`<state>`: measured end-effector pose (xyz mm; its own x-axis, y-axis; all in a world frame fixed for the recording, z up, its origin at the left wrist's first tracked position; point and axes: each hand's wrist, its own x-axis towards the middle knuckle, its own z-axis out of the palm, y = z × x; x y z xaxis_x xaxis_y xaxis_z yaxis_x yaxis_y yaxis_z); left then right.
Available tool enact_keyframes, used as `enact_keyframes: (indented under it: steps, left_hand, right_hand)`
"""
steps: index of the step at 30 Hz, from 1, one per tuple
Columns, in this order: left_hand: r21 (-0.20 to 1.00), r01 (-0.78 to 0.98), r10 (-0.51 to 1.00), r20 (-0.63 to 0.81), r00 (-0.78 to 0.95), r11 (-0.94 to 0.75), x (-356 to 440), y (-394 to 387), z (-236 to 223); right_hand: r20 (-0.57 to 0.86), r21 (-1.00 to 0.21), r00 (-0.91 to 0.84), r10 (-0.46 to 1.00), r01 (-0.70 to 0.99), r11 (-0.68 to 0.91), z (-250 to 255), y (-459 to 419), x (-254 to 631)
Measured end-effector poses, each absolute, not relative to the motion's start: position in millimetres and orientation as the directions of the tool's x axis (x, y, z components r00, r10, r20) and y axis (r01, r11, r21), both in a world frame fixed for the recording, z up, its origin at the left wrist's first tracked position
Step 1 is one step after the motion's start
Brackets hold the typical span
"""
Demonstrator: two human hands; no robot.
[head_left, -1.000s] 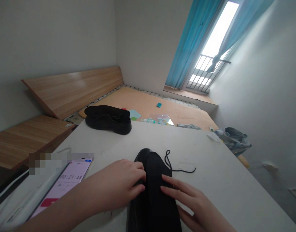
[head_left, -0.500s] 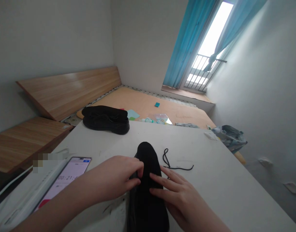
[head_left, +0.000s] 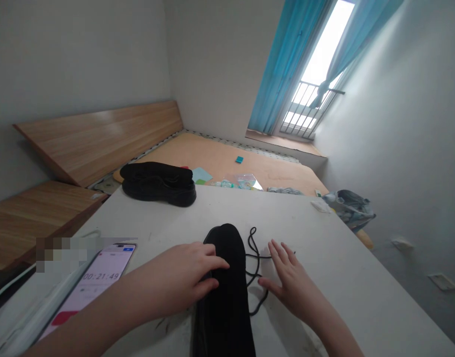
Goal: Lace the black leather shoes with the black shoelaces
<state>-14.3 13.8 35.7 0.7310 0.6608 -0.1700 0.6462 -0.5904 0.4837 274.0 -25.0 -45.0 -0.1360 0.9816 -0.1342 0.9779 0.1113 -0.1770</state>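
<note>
A black shoe lies lengthwise in front of me on the white table, toe end pointing away. Its upward side is a flat matte black surface that looks like an insole; the near end is cut off by the frame. My left hand grips the shoe's left edge, index finger on the matte surface and thumb lower down. To the right, my right hand is open with fingers stretched, holding nothing and apart from the shoe. Black shoelaces trail out from the shoe's right side, close to my right thumb.
Another black laced shoe sits at the table's far left. A phone showing a running timer lies at the left beside a white box-like item. Beyond is a bed with plastic bags; a bin stands right.
My right hand has lifted off the shoe and moved right, with its fingers extended. More of the laces now shows. My left hand stays on the shoe, its index finger stretched farther across.
</note>
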Motion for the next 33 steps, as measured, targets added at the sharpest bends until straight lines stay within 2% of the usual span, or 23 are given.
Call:
enact_keyframes:
  steps: [2, 7, 12, 16, 20, 21, 22, 23, 24, 25, 29, 33]
  left_hand:
    - [0.467, 0.652, 0.663, -0.170, 0.729, -0.597, -13.0, 13.7, 33.5]
    - [0.467, 0.658, 0.669, -0.173, 0.723, -0.591, -10.4, 12.3, 32.2]
    - [0.474, 0.665, 0.668, -0.193, 0.718, -0.578, -9.3, 11.6, 33.0]
    - [0.471, 0.671, 0.670, -0.203, 0.714, -0.573, -9.8, 11.8, 32.1]
    - [0.457, 0.672, 0.671, -0.197, 0.715, -0.583, -11.1, 10.4, 31.7]
    - [0.455, 0.670, 0.669, -0.195, 0.717, -0.586, -11.5, 9.9, 32.1]
    - [0.454, 0.670, 0.668, -0.195, 0.718, -0.588, -11.9, 9.5, 32.5]
    - [0.455, 0.669, 0.667, -0.195, 0.719, -0.588, -12.2, 9.2, 33.0]
    - [0.458, 0.668, 0.665, -0.199, 0.720, -0.587, -12.4, 9.0, 33.5]
    - [0.460, 0.668, 0.664, -0.202, 0.720, -0.585, -12.5, 9.0, 33.8]
    - [0.461, 0.666, 0.664, -0.198, 0.721, -0.586, -12.6, 8.9, 32.8]
    - [0.455, 0.650, 0.658, -0.168, 0.734, -0.608, -12.9, 8.8, 30.0]
  right_hand:
    - [-0.123, -0.152, -0.130, 0.984, 0.982, 0.111, -65.7, -20.6, 274.8]
    - [0.102, -0.301, -0.174, 0.980, 0.933, 0.197, -96.7, -17.9, 257.9]
    - [0.199, -0.412, -0.162, 0.967, 0.881, 0.233, -104.1, -16.8, 245.5]
    - [0.257, -0.554, -0.123, 0.959, 0.794, 0.250, -88.6, -11.6, 253.5]
    - [0.259, -0.723, -0.006, 0.966, 0.662, 0.198, -33.8, -10.1, 261.6]
    - [0.236, -0.791, -0.003, 0.972, 0.580, 0.194, -14.8, -12.5, 260.4]
    - [0.181, -0.933, -0.001, 0.983, 0.316, 0.172, 4.9, -16.3, 257.5]
    - [0.141, -0.988, -0.031, 0.989, 0.059, 0.143, 24.5, -21.1, 253.0]
    - [0.131, -0.985, -0.069, 0.989, -0.126, 0.121, 42.9, -26.6, 247.2]
    - [0.151, -0.962, -0.096, 0.984, -0.242, 0.124, 59.4, -32.2, 240.3]
    - [0.204, -0.886, -0.156, 0.966, -0.450, 0.114, 97.4, -44.5, 207.3]
    - [0.205, -0.801, -0.236, 0.950, -0.597, 0.025, 93.1, -32.5, 177.0]
